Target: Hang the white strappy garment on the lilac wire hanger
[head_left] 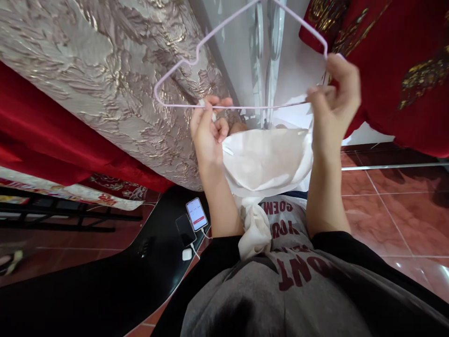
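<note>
A thin pale lilac wire hanger (196,51) is held up in front of me, its bottom bar level. My left hand (208,128) is closed on that bar near its left part, pinching the edge of a cream white garment (268,159) against it. My right hand (333,100) is closed on the bar's right end and on the garment's other edge. The cloth sags between my hands and hangs down to my grey printed shirt (294,271).
A silver embossed garment (105,79) hangs at the left over red cloth (38,135). A red garment with gold embroidery (396,65) hangs at the right. A lit phone (197,213) and a charger lie on a black surface (115,271). Red floor tiles (396,206) lie below.
</note>
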Tool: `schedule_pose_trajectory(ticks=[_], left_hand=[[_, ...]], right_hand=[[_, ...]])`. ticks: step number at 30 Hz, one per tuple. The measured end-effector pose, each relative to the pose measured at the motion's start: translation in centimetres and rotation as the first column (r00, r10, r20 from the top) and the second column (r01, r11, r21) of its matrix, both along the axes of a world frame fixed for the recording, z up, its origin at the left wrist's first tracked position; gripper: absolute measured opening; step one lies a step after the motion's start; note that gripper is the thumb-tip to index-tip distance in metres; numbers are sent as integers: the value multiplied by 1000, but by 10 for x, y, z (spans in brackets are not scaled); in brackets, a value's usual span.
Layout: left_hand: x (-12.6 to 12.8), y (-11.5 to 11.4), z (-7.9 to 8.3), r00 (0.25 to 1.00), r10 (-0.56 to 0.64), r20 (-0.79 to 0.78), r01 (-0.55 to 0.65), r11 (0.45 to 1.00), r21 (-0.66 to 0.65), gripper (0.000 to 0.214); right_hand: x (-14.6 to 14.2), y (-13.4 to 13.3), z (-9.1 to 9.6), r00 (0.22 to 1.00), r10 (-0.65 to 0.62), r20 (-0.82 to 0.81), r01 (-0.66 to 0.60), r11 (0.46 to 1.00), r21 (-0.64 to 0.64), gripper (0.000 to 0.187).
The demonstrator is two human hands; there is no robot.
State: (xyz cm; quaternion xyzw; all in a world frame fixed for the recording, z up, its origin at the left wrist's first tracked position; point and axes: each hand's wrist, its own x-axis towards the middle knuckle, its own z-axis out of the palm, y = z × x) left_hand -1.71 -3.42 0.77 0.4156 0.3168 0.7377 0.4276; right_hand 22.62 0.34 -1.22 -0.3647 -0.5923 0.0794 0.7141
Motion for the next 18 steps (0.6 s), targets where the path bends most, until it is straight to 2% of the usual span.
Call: schedule_pose_trajectory(ticks=[1,2,5,8,12,15,18], left_hand=[[1,0,-1,1000,6,-21,-6,1000,4,26],[1,1,-3,999,16,-35,-16,1000,3,22],[-3,3,-6,997,34,-65,-36,999,-20,18],[-6,6,-8,995,46,-89,-49,998,-36,22],[-5,6,-6,997,37,-63,-36,999,18,24],[-1,4,-3,998,45,-34,-45,999,16,35],[4,2,-2,998,66,-16,-66,998,15,36]], right_hand=[[9,9,-4,994,-36,-105,36,999,-7,39],[18,16,-7,981,-58,-188,46,997,-67,38],[37,25,-9,964,-9,-264,-61,964,-257,38],[36,13,-1,976,56,-210,-124,938,-323,36],[19,-10,14,998,18,-57,-36,936,-351,7],[13,-18,25,999,26,-21,-32,935,-352,16],[16,-20,31,996,83,15,-73,941,-329,19]])
